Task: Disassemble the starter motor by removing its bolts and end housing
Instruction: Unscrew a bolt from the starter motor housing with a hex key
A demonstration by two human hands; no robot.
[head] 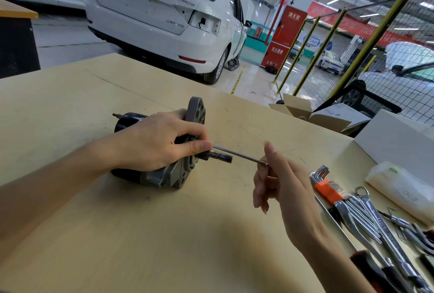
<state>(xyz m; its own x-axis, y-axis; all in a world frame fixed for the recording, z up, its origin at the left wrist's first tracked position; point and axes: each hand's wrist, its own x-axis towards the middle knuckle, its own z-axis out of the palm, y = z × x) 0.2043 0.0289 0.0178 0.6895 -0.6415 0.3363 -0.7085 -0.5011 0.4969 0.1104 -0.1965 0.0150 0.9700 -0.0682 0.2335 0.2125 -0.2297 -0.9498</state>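
Now | left hand (152,142) grips starter motor (178,175) | right hand (279,180) pinches bolt (239,155)

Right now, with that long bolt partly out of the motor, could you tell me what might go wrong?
1. The right hand pinches only the long bolt's tip, so it may slip and drop.
2. The motor lies on its round side, steadied only by the left hand; it could roll.

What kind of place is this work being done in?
Most likely a car repair workshop or training garage: a white car with a tail lamp removed stands behind the wooden table, and wrenches lie beside the starter motor.
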